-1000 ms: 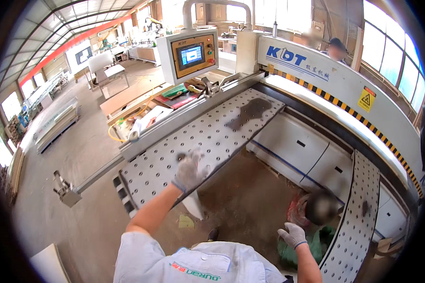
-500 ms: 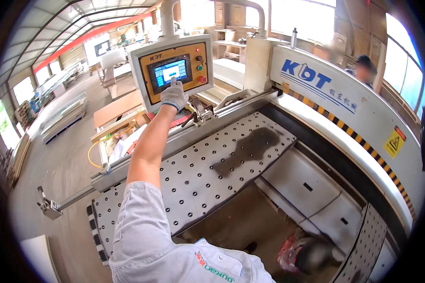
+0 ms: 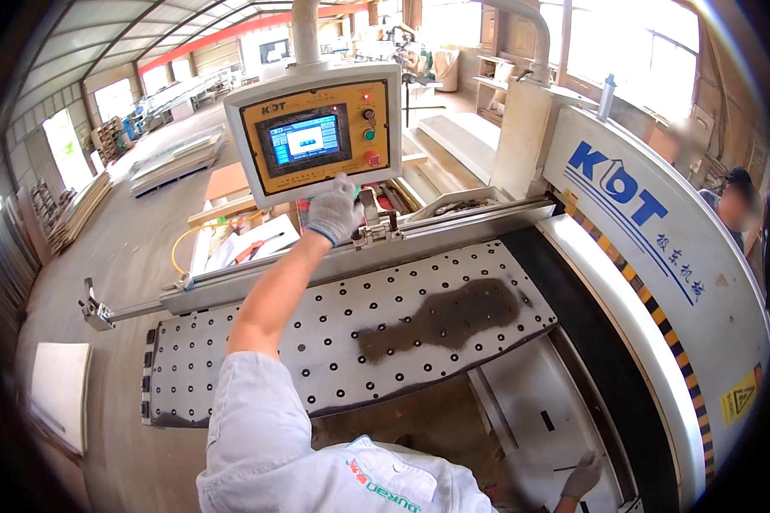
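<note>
Visibly, the grey-gloved left hand (image 3: 334,214) overlaps the white-framed yellow control panel (image 3: 318,128) at six o'clock; grip unclear, likewise right hand (image 3: 583,475).

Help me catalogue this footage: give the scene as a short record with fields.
Left hand: gloved, at the lower edge of the control panel; contact cannot be told
Right hand: low at the right, near the machine's pale side; grip unclear
Screen: lit
Panel buttons: green button above red button
Perforated table: pale, with a dark patch
Machine edge: yellow-and-black striped band
Other person: far right, beyond the machine
</note>
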Demonstrator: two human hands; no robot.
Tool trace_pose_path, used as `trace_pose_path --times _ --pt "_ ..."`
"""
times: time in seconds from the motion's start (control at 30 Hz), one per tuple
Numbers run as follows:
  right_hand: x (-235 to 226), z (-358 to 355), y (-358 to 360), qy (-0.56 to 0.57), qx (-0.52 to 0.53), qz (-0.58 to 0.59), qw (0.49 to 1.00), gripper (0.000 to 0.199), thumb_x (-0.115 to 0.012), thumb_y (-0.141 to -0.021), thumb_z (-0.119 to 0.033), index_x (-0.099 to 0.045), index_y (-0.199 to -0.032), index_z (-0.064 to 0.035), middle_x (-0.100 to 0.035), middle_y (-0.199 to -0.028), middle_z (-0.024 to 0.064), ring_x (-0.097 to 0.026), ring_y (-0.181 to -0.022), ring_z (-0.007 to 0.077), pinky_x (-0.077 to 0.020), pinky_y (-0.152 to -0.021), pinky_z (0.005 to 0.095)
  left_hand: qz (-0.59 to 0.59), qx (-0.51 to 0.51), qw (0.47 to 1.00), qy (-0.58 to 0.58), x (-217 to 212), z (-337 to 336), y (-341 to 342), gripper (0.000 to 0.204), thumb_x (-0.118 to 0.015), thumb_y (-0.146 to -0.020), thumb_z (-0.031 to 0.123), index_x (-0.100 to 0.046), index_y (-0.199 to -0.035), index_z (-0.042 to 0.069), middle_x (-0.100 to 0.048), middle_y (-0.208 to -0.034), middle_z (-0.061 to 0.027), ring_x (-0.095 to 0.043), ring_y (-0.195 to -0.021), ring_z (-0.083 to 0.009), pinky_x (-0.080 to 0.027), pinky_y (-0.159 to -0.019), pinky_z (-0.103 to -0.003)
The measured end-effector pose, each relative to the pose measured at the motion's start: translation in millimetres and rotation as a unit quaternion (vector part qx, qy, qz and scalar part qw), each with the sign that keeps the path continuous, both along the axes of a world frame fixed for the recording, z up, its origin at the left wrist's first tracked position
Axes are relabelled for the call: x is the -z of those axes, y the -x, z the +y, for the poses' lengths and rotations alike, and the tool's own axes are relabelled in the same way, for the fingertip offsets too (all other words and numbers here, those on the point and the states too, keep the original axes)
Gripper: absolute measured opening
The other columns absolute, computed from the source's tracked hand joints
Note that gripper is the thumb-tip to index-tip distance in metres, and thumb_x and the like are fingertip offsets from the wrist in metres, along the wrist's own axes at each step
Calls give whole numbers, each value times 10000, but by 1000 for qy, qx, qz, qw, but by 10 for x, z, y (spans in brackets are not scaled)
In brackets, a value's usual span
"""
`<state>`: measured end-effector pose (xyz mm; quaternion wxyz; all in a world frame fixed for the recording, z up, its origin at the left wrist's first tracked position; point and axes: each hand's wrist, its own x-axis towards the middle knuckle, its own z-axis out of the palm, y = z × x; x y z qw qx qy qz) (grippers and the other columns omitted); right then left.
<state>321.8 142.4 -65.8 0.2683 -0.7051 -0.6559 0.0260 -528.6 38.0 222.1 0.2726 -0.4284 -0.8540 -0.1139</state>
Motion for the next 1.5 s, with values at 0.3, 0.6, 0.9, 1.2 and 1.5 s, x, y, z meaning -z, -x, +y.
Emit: trace_pose_path --times 0.3,0.6,0.9,1.2,1.5 --pt "-612 2179 -109 132 263 -93 951 890 -655 -916 -713 -610 -1425 15 -592 -1499 213 -531 -1419 387 -427 -1174 516 -97 89 991 14 1100 -27 -321 565 -686 -899 407 -606 -1295 11 -526 -1502 -250 -610 -1252 -427 -505 -1047 -534" --pt "-1128 2945 -557 207 315 -134 917 1209 -377 -747 -1040 -640 -1456 -97 -644 -1423 264 -594 -1302 524 -477 -1039 678 -203 -156 966 37 1401 -690 -744 587 -720 -883 448 -634 -1282 27 -442 -1597 -254 -531 -1401 -402 -472 -1133 -496" --pt "-1228 3008 -63 151 411 -122 891 1155 -556 -745 -947 -636 -1390 8 -596 -1437 298 -581 -1316 489 -479 -1054 633 -85 -123 987 -66 550 179 -409 570 -711 -891 401 -587 -1307 33 -323 -1682 -213 -698 -1104 -416 -572 -943 -538" --pt "-623 3351 -598 137 438 -108 882 1424 -646 -599 -1010 -526 -1464 115 -444 -1550 362 -466 -1422 516 -411 -1139 616 -76 -258 960 -80 -478 479 30 591 -705 -926 391 -569 -1355 7 -285 -1706 -233 -657 -1249 -422 -545 -1027 -517" --pt "-989 3225 -368 210 395 -89 890 1407 -586 -646 -1023 -478 -1522 73 -409 -1592 330 -425 -1456 483 -375 -1172 595 -58 -234 967 -88 -418 543 35 585 -674 -935 419 -598 -1350 13 -357 -1674 -239 -643 -1273 -416 -540 -1036 -509"
